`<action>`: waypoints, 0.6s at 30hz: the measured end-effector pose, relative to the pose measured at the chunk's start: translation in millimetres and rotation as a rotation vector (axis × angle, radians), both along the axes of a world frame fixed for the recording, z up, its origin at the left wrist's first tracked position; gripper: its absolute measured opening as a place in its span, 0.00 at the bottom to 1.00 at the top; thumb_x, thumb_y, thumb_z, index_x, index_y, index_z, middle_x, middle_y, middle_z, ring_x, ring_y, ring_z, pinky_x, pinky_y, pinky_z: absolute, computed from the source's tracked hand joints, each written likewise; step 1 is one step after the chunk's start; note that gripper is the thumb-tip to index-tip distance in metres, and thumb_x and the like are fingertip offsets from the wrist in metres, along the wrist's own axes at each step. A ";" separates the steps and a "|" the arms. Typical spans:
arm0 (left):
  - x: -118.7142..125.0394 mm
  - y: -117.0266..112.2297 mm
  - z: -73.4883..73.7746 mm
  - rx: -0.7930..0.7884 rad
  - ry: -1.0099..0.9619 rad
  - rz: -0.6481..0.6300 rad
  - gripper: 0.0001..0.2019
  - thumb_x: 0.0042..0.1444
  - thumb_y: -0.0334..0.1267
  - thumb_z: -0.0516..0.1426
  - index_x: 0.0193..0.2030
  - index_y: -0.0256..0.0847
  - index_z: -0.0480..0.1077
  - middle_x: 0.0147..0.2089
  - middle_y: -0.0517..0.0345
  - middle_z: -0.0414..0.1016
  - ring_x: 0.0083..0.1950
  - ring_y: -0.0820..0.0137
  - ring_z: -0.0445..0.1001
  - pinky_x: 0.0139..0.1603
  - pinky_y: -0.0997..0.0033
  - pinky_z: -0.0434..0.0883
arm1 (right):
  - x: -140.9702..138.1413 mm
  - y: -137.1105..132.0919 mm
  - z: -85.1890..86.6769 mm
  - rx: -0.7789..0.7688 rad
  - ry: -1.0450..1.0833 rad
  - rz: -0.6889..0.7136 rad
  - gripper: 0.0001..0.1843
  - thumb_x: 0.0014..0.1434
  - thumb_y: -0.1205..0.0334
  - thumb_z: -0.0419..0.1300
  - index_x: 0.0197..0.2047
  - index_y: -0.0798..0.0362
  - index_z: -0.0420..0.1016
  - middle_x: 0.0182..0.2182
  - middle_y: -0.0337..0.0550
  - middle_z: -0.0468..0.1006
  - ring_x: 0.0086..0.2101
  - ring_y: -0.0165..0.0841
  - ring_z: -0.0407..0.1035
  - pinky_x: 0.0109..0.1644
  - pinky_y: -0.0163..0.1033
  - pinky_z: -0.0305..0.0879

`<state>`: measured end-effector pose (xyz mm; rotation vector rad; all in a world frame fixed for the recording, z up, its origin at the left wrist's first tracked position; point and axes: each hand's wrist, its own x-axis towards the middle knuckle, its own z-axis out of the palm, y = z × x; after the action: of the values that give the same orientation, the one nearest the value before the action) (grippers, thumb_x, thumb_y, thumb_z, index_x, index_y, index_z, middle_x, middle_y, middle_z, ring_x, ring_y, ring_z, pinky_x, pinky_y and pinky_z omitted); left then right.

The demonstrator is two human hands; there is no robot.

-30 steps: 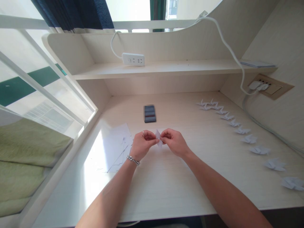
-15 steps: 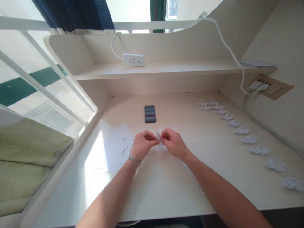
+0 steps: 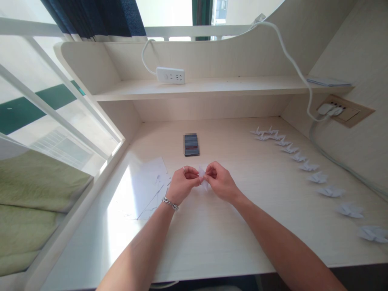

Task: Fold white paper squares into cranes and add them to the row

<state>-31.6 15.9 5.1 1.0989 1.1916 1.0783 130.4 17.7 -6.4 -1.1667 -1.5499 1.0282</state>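
Note:
Between my two hands, over the middle of the desk (image 3: 212, 242), is a small piece of folded white paper (image 3: 205, 185). My left hand (image 3: 182, 184), with a ring and a chain bracelet, pinches its left side between thumb and fingers. From the right, my right hand (image 3: 221, 180) pinches the same paper, its thumb and fingertip almost meeting the left ones. The fingers hide much of the folds. A row of folded paper cranes (image 3: 330, 191) runs along the right side of the desk. White paper sheets (image 3: 148, 182) lie left of my left hand.
Beyond my hands lies a dark, pixelated phone-like rectangle (image 3: 191, 144). A white power strip (image 3: 170, 75) stands on the shelf (image 3: 209, 87) at the back. Its white cable (image 3: 287, 56) hangs down to the wall socket (image 3: 345, 111) on the right.
Both hands keep pinching the folded paper at the same place. The fingertips have shifted slightly and the paper's angle differs a little. The view has barely moved.

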 end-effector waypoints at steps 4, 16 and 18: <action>1.7 1.0 -5.0 0.052 0.029 0.063 0.17 0.38 0.33 0.70 0.33 0.36 0.68 0.28 0.58 0.76 0.30 0.73 0.75 0.33 0.73 0.73 | -1.2 3.3 -3.9 -0.102 0.102 0.021 0.10 0.52 0.62 0.61 0.38 0.50 0.66 0.27 0.36 0.75 0.29 0.32 0.71 0.34 0.37 0.65; 3.0 0.1 -5.7 0.138 -0.009 0.087 0.18 0.39 0.35 0.70 0.34 0.37 0.67 0.30 0.56 0.78 0.33 0.70 0.77 0.37 0.70 0.74 | 0.4 9.0 -5.3 -0.179 0.347 0.027 0.11 0.51 0.60 0.64 0.38 0.52 0.69 0.26 0.39 0.78 0.28 0.34 0.74 0.36 0.41 0.71; 2.8 0.8 -8.1 0.163 -0.008 0.105 0.17 0.40 0.36 0.70 0.34 0.37 0.68 0.31 0.56 0.78 0.33 0.70 0.77 0.38 0.70 0.74 | -0.1 6.3 -3.3 -0.104 0.269 -0.041 0.09 0.53 0.59 0.63 0.37 0.52 0.71 0.28 0.41 0.78 0.30 0.35 0.74 0.37 0.42 0.71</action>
<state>-28.8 16.7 -3.0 1.1649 1.1819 1.2777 130.3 24.1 -9.7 -1.0757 -1.2698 1.1974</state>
